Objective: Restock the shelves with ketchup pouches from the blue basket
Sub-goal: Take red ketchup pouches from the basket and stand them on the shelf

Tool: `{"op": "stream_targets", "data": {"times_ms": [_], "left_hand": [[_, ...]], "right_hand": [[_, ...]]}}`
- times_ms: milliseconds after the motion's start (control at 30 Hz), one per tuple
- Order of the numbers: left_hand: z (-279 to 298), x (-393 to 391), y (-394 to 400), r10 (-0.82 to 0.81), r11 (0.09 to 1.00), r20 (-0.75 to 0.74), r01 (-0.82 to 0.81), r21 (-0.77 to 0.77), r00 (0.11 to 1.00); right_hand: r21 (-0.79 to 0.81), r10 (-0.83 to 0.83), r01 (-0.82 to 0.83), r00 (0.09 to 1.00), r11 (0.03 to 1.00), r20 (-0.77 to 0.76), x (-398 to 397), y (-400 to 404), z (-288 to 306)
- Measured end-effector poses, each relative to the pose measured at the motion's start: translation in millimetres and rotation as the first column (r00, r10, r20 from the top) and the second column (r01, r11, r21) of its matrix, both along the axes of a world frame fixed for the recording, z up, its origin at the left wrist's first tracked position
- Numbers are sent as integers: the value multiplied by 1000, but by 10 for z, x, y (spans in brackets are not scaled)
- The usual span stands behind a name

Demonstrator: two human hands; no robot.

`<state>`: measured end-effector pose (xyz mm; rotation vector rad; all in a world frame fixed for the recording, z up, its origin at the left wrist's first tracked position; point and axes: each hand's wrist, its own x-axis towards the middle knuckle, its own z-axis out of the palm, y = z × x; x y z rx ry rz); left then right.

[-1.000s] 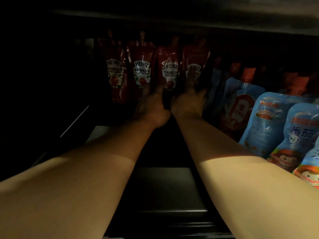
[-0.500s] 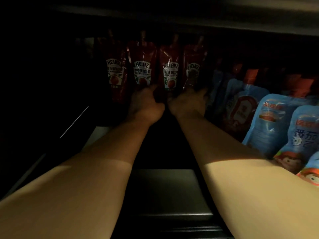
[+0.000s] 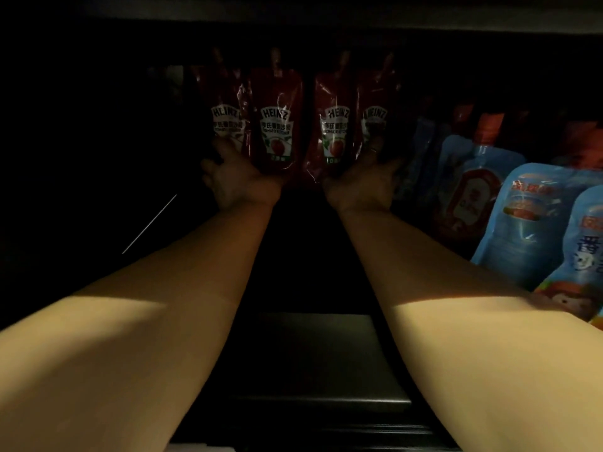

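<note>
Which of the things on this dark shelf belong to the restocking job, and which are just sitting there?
Part of the job:
- red Heinz ketchup pouches, standing in a row at the back
- left hand and right hand, at the row's base
- the shelf itself

Just there:
- blue pouches on the right
- shelf board above

The blue basket is out of view.

Dark red ketchup pouches with white labels and tomato picture, light blue pouches with cartoon print
</note>
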<state>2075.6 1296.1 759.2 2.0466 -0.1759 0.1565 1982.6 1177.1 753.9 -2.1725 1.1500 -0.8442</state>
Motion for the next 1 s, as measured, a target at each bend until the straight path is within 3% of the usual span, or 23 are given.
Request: {"op": "stream_targets", "data": {"times_ms": [233, 833, 1000], "left_hand": [[-53, 28, -18, -14, 1000, 74, 13, 20, 997], [-62, 64, -100, 54, 982, 86, -68, 177, 995], [-48, -97, 60, -29, 998, 77, 24, 61, 997]], "right_hand": [[-6, 25, -25, 1000, 1000, 18, -6, 28, -13], [36, 44, -45, 998, 998, 42, 39, -39, -8], [2, 55, -56, 995, 998, 78, -48, -11, -20]]}}
